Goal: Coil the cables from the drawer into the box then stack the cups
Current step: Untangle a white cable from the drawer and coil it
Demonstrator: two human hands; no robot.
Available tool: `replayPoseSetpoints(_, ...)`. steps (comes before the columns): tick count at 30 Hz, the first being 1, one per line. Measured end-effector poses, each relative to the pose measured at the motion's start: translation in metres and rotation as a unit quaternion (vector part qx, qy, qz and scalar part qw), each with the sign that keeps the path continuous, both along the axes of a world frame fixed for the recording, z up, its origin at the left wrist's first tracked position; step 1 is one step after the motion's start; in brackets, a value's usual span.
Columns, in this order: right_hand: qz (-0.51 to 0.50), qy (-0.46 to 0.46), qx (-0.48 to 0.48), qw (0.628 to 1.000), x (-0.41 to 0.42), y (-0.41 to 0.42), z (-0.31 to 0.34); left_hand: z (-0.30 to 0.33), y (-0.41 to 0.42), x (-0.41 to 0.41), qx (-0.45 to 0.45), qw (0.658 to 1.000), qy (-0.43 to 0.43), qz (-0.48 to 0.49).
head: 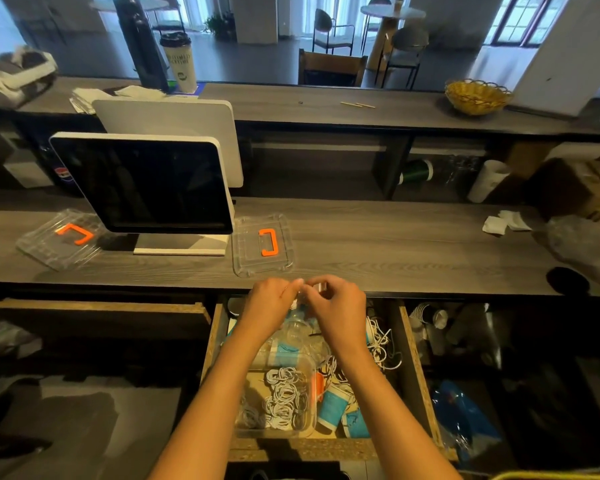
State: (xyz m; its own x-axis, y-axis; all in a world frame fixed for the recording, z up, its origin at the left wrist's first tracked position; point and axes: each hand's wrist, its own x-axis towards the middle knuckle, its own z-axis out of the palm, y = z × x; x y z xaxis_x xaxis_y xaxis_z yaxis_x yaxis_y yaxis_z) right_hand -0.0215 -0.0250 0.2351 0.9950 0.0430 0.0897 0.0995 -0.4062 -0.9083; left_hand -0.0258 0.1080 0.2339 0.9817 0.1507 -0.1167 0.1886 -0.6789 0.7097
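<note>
Part of the cable work appears done: several white coils are seen lying in the clear box (pixel 274 400), which sits in the open drawer (pixel 414 368). A tangle of loose white cable (pixel 383 344) is left at the right of the drawer, so more coiling is judged to remain. The cups are not yet stacked: blue paper cups (pixel 333 405) lie tipped over just beside the box, and clear plastic cups (pixel 293 329) lie behind it under the forearms.

Both hands are raised together above the back of the drawer, at the front edge of the table (pixel 395 244). The left hand (pixel 269 299) is curled, and a bit of white cable seems to be pinched at its fingertips. The right hand (pixel 335 299) is curled too, its fingertips meeting those of the left around the same small piece; what each grip holds is too small to be told surely. Two clear lids with orange handles (pixel 262 244) lie on the table, well apart.
</note>
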Motion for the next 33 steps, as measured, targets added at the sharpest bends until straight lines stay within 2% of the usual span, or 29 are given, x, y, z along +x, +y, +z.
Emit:
replayPoseSetpoints(3,0.026,0.051,0.105,0.993,0.007,-0.012,0.003,0.001,0.003,-0.002,-0.047,0.999,-0.002,-0.021)
replayPoseSetpoints(6,0.070,0.122,0.216,0.966,0.007,-0.020,0.012,-0.003,0.005,-0.002,-0.062,0.998,-0.011,-0.022)
replayPoseSetpoints(9,0.084,0.137,0.258,0.953,0.008,-0.023,0.011,-0.003,0.002,-0.001,-0.108,0.994,-0.021,-0.022)
replayPoseSetpoints(12,0.093,0.134,0.286,0.944,0.007,-0.023,0.009,-0.004,-0.002,0.000,-0.111,0.991,-0.071,-0.007)
replayPoseSetpoints(18,0.065,0.164,0.390,0.904,0.013,-0.026,0.008,-0.007,-0.007,-0.001,-0.339,0.940,-0.040,0.028)
replayPoseSetpoints(21,0.069,0.145,0.371,0.914,0.015,-0.027,0.007,-0.009,-0.011,-0.004,-0.414,0.907,-0.014,0.071)
replayPoseSetpoints(24,0.080,0.078,0.283,0.953,0.013,-0.029,0.011,-0.006,-0.015,-0.004,-0.475,0.874,0.008,0.104)
replayPoseSetpoints(26,0.090,0.048,0.220,0.970,0.013,-0.028,0.012,-0.003,-0.017,-0.003,-0.490,0.865,0.009,0.104)
replayPoseSetpoints(29,0.047,0.024,0.136,0.989,0.016,-0.026,0.010,-0.001,-0.019,-0.003,-0.497,0.862,0.011,0.095)
replayPoseSetpoints(33,0.029,-0.029,0.071,0.997,0.017,-0.025,0.010,0.001,-0.018,-0.001,-0.521,0.847,0.003,0.101)
